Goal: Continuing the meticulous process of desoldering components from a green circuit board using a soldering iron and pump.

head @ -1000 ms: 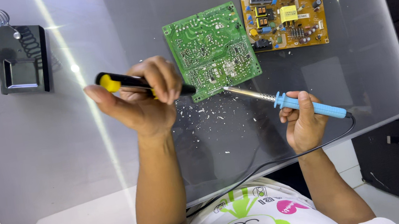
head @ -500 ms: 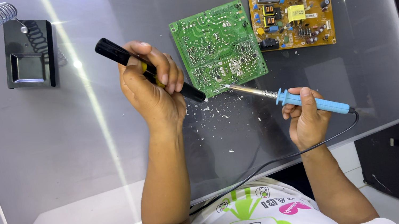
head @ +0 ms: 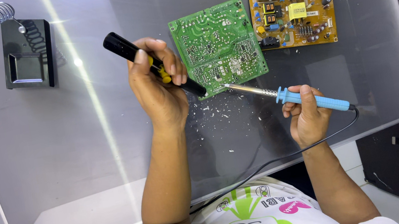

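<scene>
Glass worktop (head: 84,163), two circuit boards, both hands occupied.
Left hand (head: 157,84) has its grip clamped on a black desoldering pump (head: 148,64), tip at the green board's (head: 218,44) near edge. Right hand (head: 306,118) is closed on a blue soldering iron (head: 288,96), tip touching the same edge; yellow board (head: 293,11) just beside.
</scene>
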